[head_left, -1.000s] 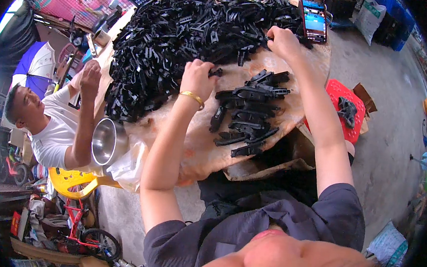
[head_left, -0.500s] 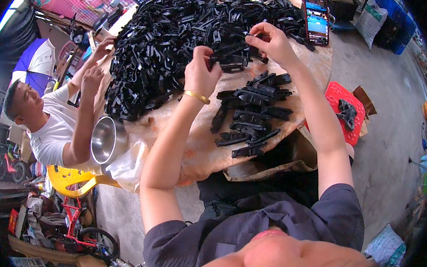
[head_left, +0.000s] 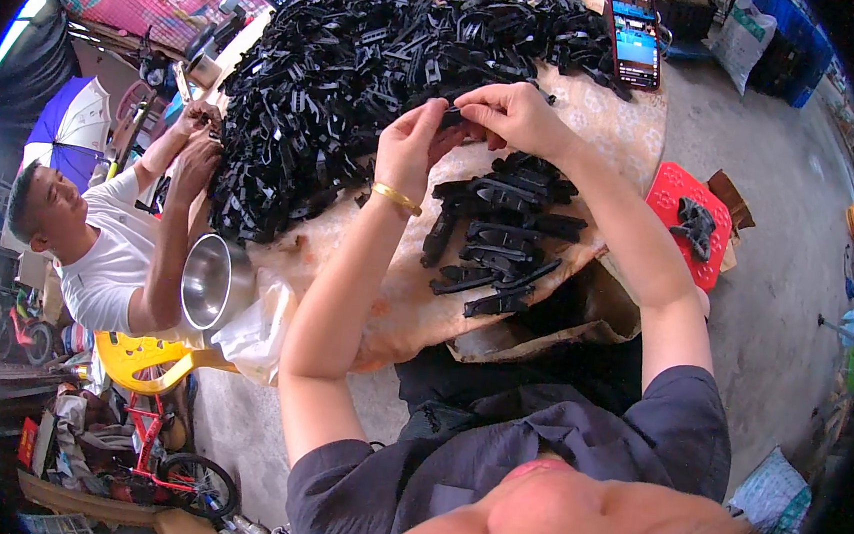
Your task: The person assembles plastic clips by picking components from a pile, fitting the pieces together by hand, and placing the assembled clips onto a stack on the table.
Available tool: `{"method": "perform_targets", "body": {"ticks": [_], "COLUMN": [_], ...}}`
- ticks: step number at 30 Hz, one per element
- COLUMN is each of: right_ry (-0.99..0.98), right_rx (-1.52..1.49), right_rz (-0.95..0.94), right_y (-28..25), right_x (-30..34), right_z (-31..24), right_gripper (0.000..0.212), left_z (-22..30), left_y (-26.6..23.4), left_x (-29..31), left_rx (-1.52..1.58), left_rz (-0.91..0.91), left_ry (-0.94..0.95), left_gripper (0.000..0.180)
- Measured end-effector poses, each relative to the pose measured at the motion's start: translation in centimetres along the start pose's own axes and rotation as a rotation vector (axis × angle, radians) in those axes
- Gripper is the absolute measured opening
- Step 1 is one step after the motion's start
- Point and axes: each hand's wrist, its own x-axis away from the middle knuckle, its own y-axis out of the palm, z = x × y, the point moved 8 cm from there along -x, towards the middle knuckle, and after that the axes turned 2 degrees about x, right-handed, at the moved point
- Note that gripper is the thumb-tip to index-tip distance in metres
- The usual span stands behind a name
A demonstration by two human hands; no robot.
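A large heap of small black plastic parts covers the far half of the table. Just at its near edge my left hand and my right hand meet, fingertips pinched close together. Between them shows a sliver of a dark plastic part, mostly hidden by the fingers. Below my hands, nearer to me, lies a smaller group of long black plastic parts, laid roughly in a stacked row.
A phone with a lit screen stands at the table's far right. At the left a co-worker in a white shirt handles parts, beside a metal bowl and a plastic bag. A red stool stands right; an open carton sits below the table edge.
My hands have come together from being apart over the heap, the right one moving left and slightly nearer. The co-worker's hands have also closed in on each other.
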Motion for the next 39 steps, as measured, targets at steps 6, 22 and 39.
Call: {"method": "perform_targets", "body": {"ticks": [6,22,39], "right_ry": [-0.237,-0.388,-0.043], "right_rx": [0.362,0.382,0.775], "right_rz": [0.088,0.066,-0.160], "right_y": [-0.5,-1.5,-3.3], "right_x": [0.3,0.9,0.3], "right_z": [-2.1,-3.2,1.5], "right_gripper": [0.024,0.028,0.027], "left_z": [0.9,4.4,2.5], "left_y": [-0.4,2.5,3.1], "left_x": [-0.2,1.8,0.8], "left_rx": [-0.216,-0.816,-1.558], "left_rz": [-0.024,-0.039,-0.103], "left_ry": [0.125,0.529,0.793], "left_gripper": [0.033,0.029,0.022]}}
